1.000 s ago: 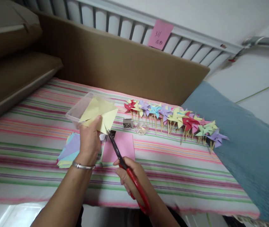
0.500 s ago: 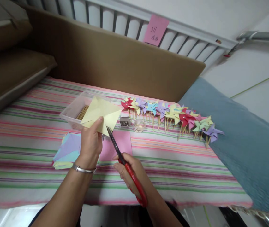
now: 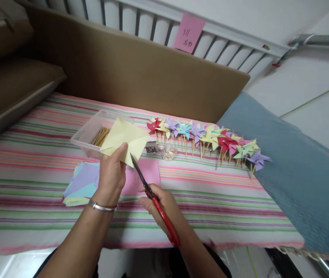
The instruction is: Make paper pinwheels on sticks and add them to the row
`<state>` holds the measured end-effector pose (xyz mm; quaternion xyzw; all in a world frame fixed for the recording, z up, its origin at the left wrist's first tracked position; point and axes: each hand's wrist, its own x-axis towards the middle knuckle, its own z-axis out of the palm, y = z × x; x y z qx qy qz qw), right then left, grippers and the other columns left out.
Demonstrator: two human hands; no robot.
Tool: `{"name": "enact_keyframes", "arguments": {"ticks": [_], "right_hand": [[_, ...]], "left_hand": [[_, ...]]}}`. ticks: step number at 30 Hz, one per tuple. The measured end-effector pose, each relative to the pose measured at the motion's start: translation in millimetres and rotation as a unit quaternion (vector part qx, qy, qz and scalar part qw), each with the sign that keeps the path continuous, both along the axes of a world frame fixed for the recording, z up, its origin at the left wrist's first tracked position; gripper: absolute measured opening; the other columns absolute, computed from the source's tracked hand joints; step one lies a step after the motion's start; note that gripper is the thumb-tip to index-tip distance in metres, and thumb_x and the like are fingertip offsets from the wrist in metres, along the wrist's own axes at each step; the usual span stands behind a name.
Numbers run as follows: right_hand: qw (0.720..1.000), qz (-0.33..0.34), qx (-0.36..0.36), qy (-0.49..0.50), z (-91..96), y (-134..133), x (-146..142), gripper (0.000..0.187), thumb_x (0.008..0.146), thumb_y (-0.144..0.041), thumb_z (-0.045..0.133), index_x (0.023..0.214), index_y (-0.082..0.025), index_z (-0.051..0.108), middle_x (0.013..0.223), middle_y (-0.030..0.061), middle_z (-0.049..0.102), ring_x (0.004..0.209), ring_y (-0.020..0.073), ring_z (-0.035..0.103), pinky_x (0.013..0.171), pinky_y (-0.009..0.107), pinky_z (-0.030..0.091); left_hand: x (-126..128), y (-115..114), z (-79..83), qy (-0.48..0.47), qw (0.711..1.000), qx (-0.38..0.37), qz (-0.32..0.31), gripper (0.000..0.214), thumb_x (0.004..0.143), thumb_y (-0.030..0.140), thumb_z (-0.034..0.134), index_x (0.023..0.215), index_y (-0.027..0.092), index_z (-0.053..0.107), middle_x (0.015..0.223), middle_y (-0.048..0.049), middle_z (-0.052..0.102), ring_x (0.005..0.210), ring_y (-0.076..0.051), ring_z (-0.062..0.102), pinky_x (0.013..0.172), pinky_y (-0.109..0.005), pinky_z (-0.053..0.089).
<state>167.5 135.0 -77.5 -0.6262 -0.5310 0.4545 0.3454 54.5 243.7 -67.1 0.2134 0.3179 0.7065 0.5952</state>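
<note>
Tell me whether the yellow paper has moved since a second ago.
Yes: the yellow paper has shifted right against the plastic tub, uncovering its sticks.

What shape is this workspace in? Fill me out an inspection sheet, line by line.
Surface: striped cloth.
Job's things: yellow paper, slit on one side; scissors, blade tips at the paper's near corner.
Clutter: coloured sheets, pink sheet, clear tub with sticks, small box, round clear container, paper pinwheels in a row.
Grips: left grip on the paper; right grip on the scissors.
Cables: possibly one; thin green line on the wall, nature unclear.
Surroundings: brown board, radiator, pink note, brown cushions.
</note>
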Motion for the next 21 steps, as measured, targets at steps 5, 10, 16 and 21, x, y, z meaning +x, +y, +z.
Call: {"name": "enact_keyframes", "arguments": {"ticks": [5,10,16,21], "right_hand": [[1.0,-0.01,0.006,-0.003,-1.1,0.4,-0.7,0.031,0.075,-0.042,0.061,0.093,-0.017,0.063,0.057,-0.0043,0.044,0.052,0.0098,0.041,0.05,0.021,0.035],[1.0,-0.021,-0.001,0.002,-1.9,1.8,-0.4,0.03,0.075,-0.043,0.062,0.092,-0.017,0.064,0.058,-0.0043,0.045,0.05,0.0093,0.04,0.05,0.022,0.035],[1.0,-0.008,-0.004,0.009,2.2,1.5,1.3,0.033,0.075,-0.044,0.061,0.093,-0.016,0.063,0.054,-0.0059,0.041,0.05,0.0089,0.037,0.049,0.021,0.033],[1.0,-0.001,0.0,-0.004,2.6,0.8,2.1,0.032,0.075,-0.043,0.062,0.092,-0.016,0.064,0.053,-0.0063,0.038,0.05,0.0085,0.035,0.049,0.021,0.032]], "left_hand": [[2.6,-1.5,-0.1,-0.013,1.0,-0.015,-0.005,0.034,0.067,0.011,0.072,0.1,0.019,0.068,0.104,-0.0042,0.071,0.097,-0.017,0.065,0.08,-0.024,0.052],[5.7,-2.9,0.2,-0.034,0.999,-0.032,-0.017,0.034,0.067,0.011,0.073,0.099,0.019,0.069,0.103,-0.005,0.071,0.097,-0.017,0.065,0.083,-0.025,0.051],[4.6,-2.5,-0.1,-0.036,0.998,-0.038,-0.025,0.032,0.067,0.01,0.072,0.097,0.018,0.069,0.101,-0.0055,0.072,0.097,-0.018,0.065,0.084,-0.026,0.051],[4.1,-2.1,-0.8,-0.033,0.999,-0.033,-0.024,0.032,0.065,0.011,0.074,0.096,0.017,0.069,0.098,-0.0043,0.072,0.094,-0.016,0.066,0.083,-0.025,0.051]]}}
